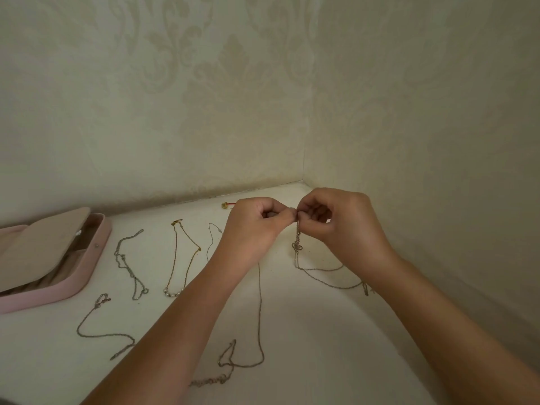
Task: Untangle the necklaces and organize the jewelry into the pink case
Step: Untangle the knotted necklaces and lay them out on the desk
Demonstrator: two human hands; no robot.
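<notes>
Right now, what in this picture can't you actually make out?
Head view only.
Pink case: cut off by left edge; its beige flap hides most contents.
Held necklace: fingertips of left hand and right hand cover where it's pinched.
Red-and-gold piece: too small, partly behind left hand.

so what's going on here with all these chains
A person is working on a thin silver necklace, with the left hand and right hand pinching its top end together above the white surface. The rest hangs down past a small knot or charm and trails on the surface. Other chains, including a gold chain, lie spread out separately to the left. The pink case sits open at the far left, and those chains are not in it yet.
</notes>
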